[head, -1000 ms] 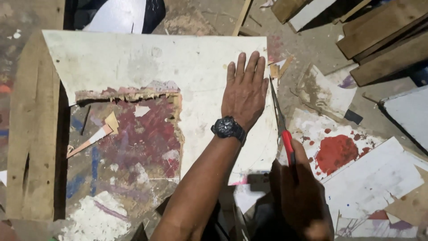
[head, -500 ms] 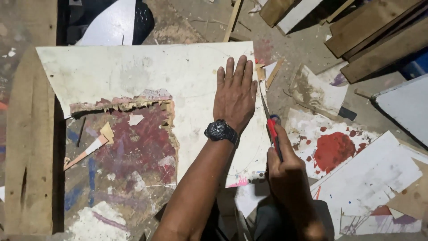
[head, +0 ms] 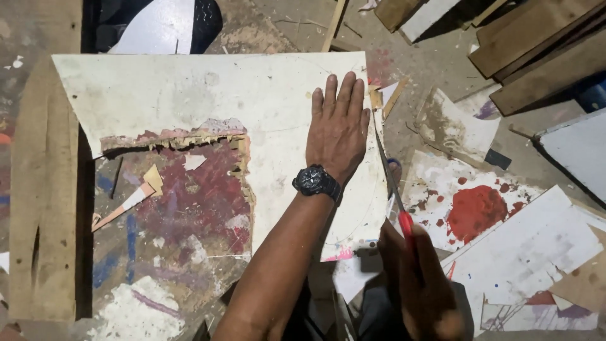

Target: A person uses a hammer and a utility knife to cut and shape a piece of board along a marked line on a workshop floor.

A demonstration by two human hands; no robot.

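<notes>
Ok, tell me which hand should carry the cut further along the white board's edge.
Right. The right hand already grips the red-handled saw, blade lying along the white board edge. The left hand lies flat on the board, pinning it.

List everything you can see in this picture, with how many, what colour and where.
white board: one, white with a torn lower edge, centre, flat on the floor
saw: one, thin blade with red handle, along the board's right edge
wood plank: one, brown, left of the board
wood planks: several, brown, top right
painted scraps: several, white with red blotches, right
wood offcuts: a few, pale, on the paint-stained floor
wristwatch: one, black, on the left wrist
left hand: flat on the board, fingers spread
right hand: gripping the saw handle, bottom right
</notes>
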